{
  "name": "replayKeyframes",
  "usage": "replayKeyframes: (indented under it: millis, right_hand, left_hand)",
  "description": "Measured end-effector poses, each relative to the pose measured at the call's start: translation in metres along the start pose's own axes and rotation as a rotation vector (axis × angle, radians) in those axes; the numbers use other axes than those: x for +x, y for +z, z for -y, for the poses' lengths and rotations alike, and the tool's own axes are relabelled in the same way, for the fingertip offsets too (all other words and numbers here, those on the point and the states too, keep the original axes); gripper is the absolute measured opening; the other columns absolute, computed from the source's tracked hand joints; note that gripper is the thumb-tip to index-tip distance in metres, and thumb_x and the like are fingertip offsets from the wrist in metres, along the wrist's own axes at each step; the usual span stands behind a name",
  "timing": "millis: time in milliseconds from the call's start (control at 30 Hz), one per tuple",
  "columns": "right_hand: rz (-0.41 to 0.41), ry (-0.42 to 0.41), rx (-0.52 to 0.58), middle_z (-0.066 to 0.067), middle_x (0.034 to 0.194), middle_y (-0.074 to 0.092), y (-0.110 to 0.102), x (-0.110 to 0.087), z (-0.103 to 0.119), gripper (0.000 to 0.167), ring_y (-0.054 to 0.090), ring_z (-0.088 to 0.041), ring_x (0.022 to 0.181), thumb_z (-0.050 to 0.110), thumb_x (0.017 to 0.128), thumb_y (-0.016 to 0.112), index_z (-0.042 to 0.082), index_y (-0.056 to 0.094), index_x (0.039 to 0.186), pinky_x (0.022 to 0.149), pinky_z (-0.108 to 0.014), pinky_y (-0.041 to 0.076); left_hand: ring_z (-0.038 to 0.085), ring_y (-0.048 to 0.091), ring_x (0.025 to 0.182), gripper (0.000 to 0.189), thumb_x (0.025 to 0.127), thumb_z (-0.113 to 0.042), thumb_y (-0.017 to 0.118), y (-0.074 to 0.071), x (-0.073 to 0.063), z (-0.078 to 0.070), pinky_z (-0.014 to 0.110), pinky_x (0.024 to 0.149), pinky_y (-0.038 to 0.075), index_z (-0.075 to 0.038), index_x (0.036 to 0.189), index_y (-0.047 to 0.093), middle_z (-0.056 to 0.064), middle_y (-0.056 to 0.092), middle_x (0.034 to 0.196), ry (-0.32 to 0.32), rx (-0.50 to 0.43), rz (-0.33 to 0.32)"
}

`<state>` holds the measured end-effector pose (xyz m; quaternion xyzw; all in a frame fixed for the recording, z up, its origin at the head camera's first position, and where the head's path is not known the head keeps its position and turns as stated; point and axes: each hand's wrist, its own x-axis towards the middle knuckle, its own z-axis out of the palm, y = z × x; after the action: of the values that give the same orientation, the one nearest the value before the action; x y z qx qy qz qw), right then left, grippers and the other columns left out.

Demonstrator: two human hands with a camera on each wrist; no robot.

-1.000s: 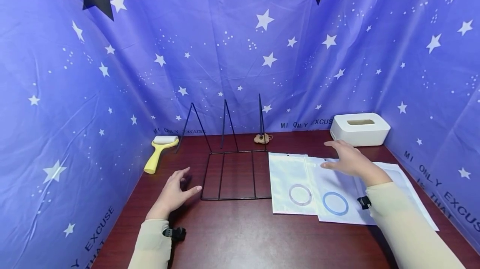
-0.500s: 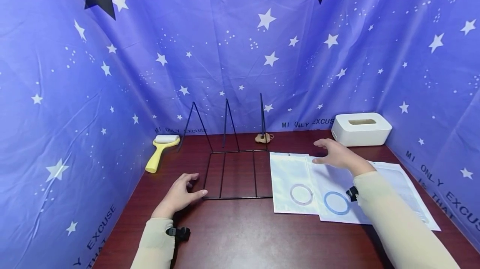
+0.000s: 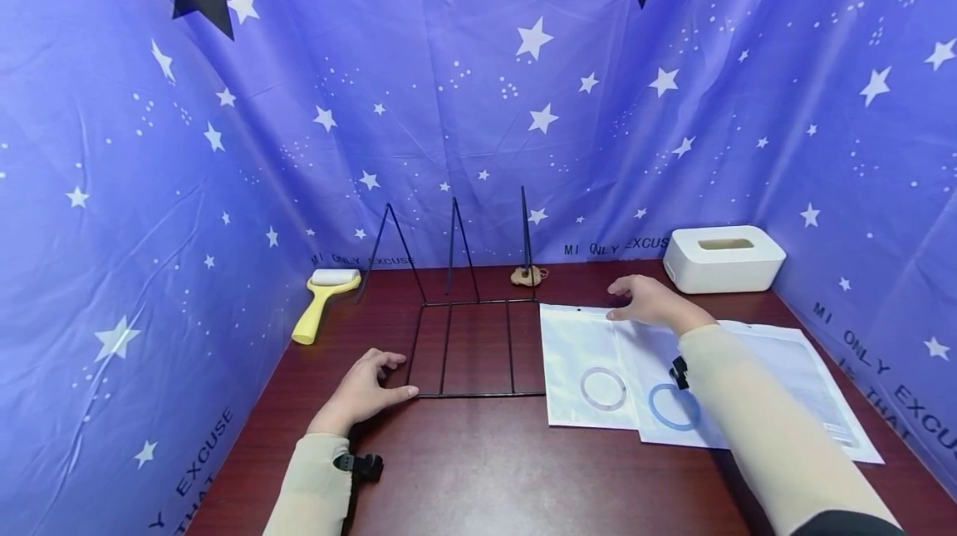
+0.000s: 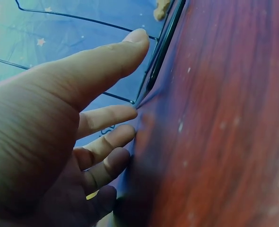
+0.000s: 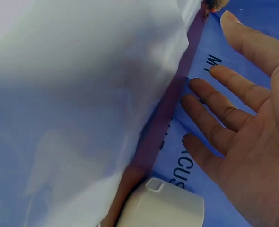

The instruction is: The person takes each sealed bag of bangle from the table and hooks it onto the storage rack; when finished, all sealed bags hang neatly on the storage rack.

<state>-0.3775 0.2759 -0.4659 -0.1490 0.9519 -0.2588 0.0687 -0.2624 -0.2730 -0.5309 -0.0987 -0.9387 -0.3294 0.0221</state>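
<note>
A black wire rack (image 3: 478, 394) with several upright V-shaped dividers stands mid-table. My left hand (image 3: 362, 395) is at its front left corner, thumb tip (image 4: 137, 38) right by the front bar, fingers relaxed and spread. To the rack's right lie overlapping white flat bags: one with a pale ring (image 3: 576, 353) printed on it, one with a blue ring (image 3: 649, 424), and a bag (image 3: 811, 386) at the far right, partly under my sleeve. Over their back edge hovers my right hand (image 3: 652, 303), holding nothing, its fingers (image 5: 220, 109) loosely extended in the right wrist view.
A yellow-handled lint roller (image 3: 317, 307) lies at the back left. At the back right stands a white tissue box (image 3: 723, 260). A small tan object (image 3: 527, 276) is behind the rack. Starry blue curtains (image 3: 463, 104) wall the table on three sides.
My right hand has moved left across the bags' back edge, toward the rack. My left hand has shifted right, its thumb now at the rack's front left corner.
</note>
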Motion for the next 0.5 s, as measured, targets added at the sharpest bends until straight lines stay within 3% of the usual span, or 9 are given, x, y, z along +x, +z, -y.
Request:
replayKeyframes:
  millis: [500]
  right_hand:
    - [0.023,0.021,0.010,-0.025,0.129,0.067,0.019,0.023,0.004,0.054,0.061,-0.042,0.123,0.016,0.087,0.087,-0.007,0.067,0.132,0.104,-0.055,0.048]
  left_hand:
    - [0.015,0.052,0.090,0.058,0.074,-0.039,0.097,0.000,-0.001,-0.001,0.040,0.083,0.047,-0.020,0.123,0.072,-0.006,0.058,0.105,0.035,0.003,0.035]
